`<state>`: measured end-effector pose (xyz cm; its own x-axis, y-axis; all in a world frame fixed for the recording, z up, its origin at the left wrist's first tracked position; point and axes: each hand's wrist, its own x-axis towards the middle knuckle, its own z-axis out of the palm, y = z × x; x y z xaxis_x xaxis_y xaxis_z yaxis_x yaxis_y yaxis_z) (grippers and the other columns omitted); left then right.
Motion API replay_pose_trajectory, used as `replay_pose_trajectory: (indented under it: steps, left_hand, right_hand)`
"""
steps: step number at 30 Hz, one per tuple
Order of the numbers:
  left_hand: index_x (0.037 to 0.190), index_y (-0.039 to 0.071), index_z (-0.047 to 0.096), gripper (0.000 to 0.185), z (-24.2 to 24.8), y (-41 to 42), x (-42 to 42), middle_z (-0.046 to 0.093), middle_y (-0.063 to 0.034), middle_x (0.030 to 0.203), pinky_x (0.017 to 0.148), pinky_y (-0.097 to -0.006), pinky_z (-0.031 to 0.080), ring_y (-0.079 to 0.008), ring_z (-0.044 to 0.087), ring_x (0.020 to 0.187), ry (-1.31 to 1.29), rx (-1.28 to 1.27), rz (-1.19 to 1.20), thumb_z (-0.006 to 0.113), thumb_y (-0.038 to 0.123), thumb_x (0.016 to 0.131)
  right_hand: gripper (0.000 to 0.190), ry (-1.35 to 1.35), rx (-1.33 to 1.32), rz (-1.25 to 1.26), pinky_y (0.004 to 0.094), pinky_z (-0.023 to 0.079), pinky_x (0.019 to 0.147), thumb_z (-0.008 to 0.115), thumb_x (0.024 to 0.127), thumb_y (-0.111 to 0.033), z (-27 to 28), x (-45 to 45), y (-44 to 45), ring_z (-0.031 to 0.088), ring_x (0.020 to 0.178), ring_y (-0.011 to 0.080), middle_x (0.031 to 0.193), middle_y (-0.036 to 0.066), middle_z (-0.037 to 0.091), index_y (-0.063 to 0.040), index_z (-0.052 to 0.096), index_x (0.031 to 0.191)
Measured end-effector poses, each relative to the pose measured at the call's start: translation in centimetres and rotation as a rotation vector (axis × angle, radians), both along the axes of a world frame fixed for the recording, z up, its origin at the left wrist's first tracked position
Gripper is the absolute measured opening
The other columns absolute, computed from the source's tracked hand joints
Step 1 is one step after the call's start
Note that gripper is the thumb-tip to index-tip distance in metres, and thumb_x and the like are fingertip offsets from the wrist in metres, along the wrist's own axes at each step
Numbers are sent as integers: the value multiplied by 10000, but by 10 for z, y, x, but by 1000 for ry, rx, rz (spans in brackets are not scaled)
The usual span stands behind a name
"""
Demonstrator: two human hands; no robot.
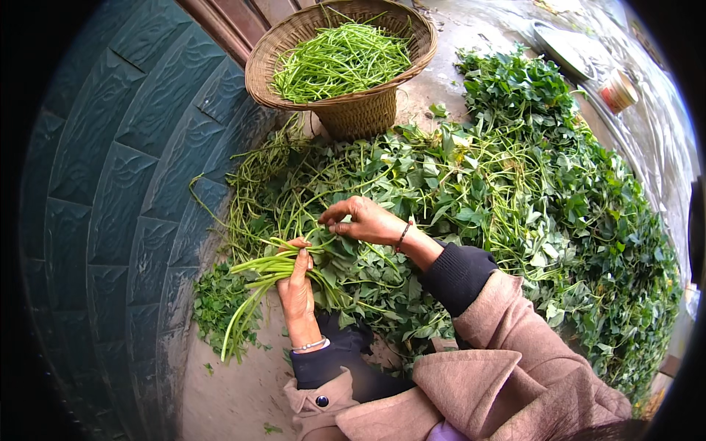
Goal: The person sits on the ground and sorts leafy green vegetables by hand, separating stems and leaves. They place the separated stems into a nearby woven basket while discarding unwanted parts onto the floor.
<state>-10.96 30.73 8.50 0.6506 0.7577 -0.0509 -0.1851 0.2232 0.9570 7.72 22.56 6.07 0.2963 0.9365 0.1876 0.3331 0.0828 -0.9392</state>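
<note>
My left hand (299, 286) grips a bunch of leafy green stems (270, 268), thumb on top. The cut-looking ends fan out to the left, and the leaves (336, 259) hang on the right side of the fist. Just above and to the right of them is my right hand (358, 219), its fingers curled down by the leaves; whether it pinches a stem cannot be made out. Beneath both hands spreads a large heap of leafy vines (441, 182). Past the heap stands a flared wicker basket (357, 113) piled with leafless green stems (345, 63).
A dark blue-green tiled wall (127, 182) runs along the left. Small loose leaves (220, 303) lie at its foot on the concrete floor (237, 397). Crumpled plastic sheeting (656, 143), a round shallow pan (562, 49) and a small tub (618, 92) are at the far right.
</note>
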Motion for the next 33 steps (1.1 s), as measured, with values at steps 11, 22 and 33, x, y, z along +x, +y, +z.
replay_pose_trajectory:
  steps: [11,22,33]
  left_hand:
    - [1002,23,600,123,9,9,-10,607,-77,989,706,-250,436,-126,536,800,11,7,51,619,74,893]
    - [1011,29,606,130,4,8,-10,650,-82,957,722,-238,436,-100,563,783,114,69,24,605,117,916]
    - [1024,34,616,165,-6,9,-7,663,-71,949,673,-231,412,-84,553,735,103,-42,231,635,141,900]
  right_hand:
    - [123,426,-100,219,261,447,668,613,840,-82,15,3,-5,505,739,87,759,24,598,5,586,923]
    - [136,-313,-125,-317,415,492,595,597,794,-155,9,-4,0,627,655,351,702,180,631,-36,656,821]
    - [272,39,178,-417,387,455,890,663,809,-162,22,-3,5,582,967,270,984,113,616,-67,624,1060]
